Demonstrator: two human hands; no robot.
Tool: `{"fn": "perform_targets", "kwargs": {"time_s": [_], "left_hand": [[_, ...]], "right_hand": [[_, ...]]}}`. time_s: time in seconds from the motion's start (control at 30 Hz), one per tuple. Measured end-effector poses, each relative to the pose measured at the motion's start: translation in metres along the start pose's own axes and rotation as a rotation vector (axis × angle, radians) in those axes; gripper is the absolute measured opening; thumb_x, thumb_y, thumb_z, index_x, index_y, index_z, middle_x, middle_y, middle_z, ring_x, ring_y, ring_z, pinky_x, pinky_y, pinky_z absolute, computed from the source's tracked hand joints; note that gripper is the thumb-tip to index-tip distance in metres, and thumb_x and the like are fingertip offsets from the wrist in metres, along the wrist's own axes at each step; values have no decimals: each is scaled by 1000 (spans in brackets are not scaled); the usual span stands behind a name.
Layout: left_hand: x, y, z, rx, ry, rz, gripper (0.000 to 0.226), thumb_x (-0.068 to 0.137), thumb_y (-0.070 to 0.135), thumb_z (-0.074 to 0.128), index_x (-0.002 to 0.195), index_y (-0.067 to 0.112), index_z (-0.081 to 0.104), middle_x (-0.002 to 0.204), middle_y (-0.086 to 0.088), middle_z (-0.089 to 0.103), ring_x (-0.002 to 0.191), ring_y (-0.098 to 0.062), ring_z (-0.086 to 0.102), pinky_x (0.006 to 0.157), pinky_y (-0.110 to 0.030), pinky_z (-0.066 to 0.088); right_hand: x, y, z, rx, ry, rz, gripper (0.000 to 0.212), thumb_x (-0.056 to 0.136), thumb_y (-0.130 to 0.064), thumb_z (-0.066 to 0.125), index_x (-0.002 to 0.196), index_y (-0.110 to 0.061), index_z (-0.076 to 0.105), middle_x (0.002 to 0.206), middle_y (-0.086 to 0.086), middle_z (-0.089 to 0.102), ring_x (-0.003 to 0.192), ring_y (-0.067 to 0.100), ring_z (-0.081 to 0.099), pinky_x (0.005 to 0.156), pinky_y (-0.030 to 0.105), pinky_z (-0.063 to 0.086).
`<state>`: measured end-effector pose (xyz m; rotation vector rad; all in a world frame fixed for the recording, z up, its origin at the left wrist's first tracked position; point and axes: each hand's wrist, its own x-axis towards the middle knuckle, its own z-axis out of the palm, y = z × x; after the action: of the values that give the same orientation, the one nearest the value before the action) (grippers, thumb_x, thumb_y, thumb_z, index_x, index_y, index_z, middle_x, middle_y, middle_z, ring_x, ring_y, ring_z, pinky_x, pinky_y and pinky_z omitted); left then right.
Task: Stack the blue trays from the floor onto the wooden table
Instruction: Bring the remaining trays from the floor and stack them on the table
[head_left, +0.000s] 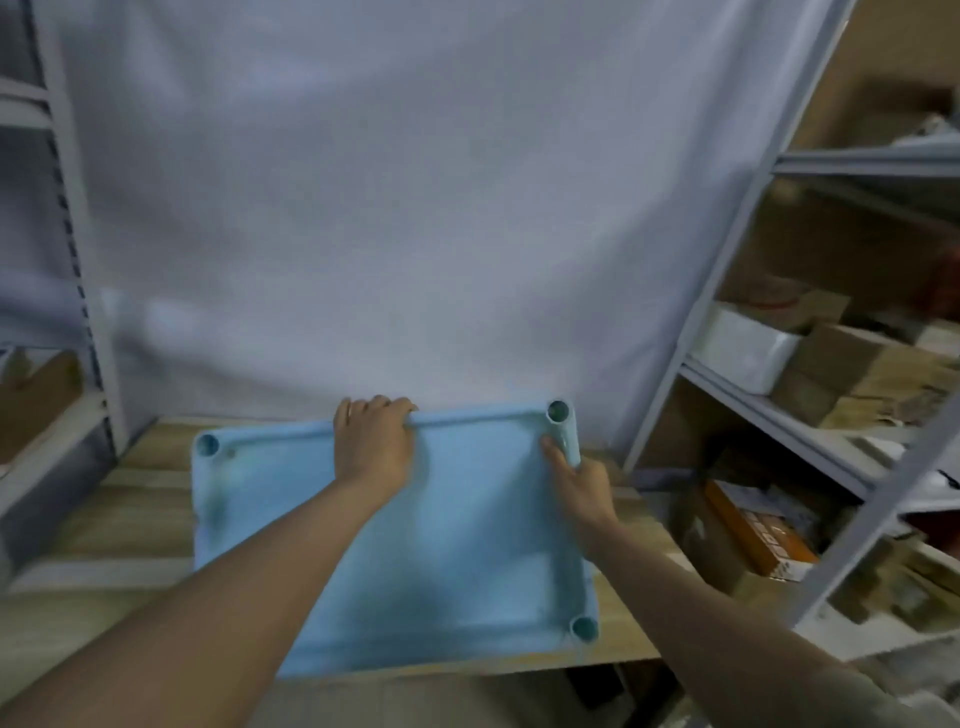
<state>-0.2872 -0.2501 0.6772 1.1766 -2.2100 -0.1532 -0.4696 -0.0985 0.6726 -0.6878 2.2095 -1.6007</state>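
Left hand (373, 441) curls over the blue tray (405, 540)'s far rim, right hand (579, 480) clasps its far-right corner post, likely steadying it square on the wooden table (130, 499)

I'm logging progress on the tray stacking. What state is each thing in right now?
blue tray: on the table, held by both hands
left hand: gripping the tray's far rim
right hand: gripping the far right corner post
wooden table: carrying the tray

Tray (441, 545) lies on table (130, 499), shelves (810, 415) at right.
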Motion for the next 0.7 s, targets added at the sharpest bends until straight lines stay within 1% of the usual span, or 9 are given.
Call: {"fn": "perform_targets", "kwargs": {"time_s": [0.07,0.13,0.23,0.37,0.43,0.5,0.57,0.63,0.7], "left_hand": [[11,4,13,-35,19,-30,49,91,17,52,138,26,47,138,-4,49,131,-25,39,118,-37,11],[22,10,25,-51,34,-102,64,91,20,55,150,20,29,155,-7,27,144,-25,20,120,-36,2],[29,16,50,-75,79,-249,74,91,23,58,153,17,18,160,-9,10,148,-27,5,120,-38,-1],[18,16,90,-129,61,-590,76,91,27,59,152,15,17,159,-10,7,147,-31,4,120,-43,2],[10,14,102,-139,57,-718,76,90,29,59,152,13,17,159,-12,7,146,-33,5,119,-44,4],[6,8,108,-165,41,-851,76,89,30,59,151,11,18,158,-15,10,145,-35,8,119,-45,9],[6,-3,115,-222,31,-981,72,86,31,61,146,8,29,152,-16,24,140,-39,22,115,-48,22],[5,-13,123,-307,55,-1110,65,74,35,61,130,8,45,134,-16,47,121,-40,47,99,-51,44],[1,-23,135,-366,76,-1195,59,64,37,55,115,8,54,114,-13,60,101,-38,60,84,-49,55]], "right_hand": [[28,5,3,62,-31,34,41,83,-50,67,75,-11,56,69,6,47,63,18,45,56,31,34],[61,8,3,102,-50,74,42,84,-49,67,81,-8,58,73,7,48,66,20,47,57,30,36],[104,20,-1,128,-72,127,45,85,-49,66,88,-5,58,74,6,48,64,20,47,56,29,36],[142,36,-3,131,-83,201,44,87,-50,62,92,-7,54,72,3,45,59,17,42,54,29,33],[156,42,-3,116,-81,222,46,88,-51,61,95,-6,54,70,2,44,59,17,41,55,30,32],[167,50,-3,112,-88,241,46,88,-52,59,96,-7,53,70,2,44,59,17,41,60,31,34],[175,59,-6,122,-88,259,44,89,-51,59,95,-8,52,71,1,44,64,20,44,66,33,35],[181,67,-8,126,-77,274,44,89,-50,60,96,-8,53,71,0,44,68,21,45,69,34,35],[189,76,-10,136,-67,291,44,88,-51,61,96,-8,53,70,0,44,61,18,43,68,33,35]]}}
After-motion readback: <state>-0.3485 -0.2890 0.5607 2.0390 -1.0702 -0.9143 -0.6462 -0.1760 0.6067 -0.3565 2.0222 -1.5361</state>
